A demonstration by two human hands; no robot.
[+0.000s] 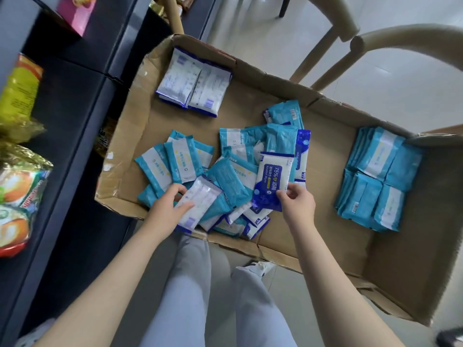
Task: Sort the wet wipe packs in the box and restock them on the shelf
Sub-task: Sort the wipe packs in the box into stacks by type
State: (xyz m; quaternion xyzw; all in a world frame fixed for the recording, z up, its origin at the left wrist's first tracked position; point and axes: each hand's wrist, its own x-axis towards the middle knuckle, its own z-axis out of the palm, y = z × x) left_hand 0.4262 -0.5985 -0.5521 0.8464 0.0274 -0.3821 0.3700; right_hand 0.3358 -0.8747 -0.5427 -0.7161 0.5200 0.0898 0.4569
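A large open cardboard box holds wet wipe packs. My left hand grips a white and dark blue pack, back side up, near the box's front edge. My right hand pinches the lower end of a white and dark blue alcohol wipes pack, label up. Both are over a loose heap of light blue packs in the middle. Two dark blue packs lie side by side at the far left corner. A neat stack of light blue packs fills the right side.
A dark shelf unit stands to the left with snack bags and a pink box. Wooden chair frames rise behind the box. My legs in grey trousers are below the box's front edge.
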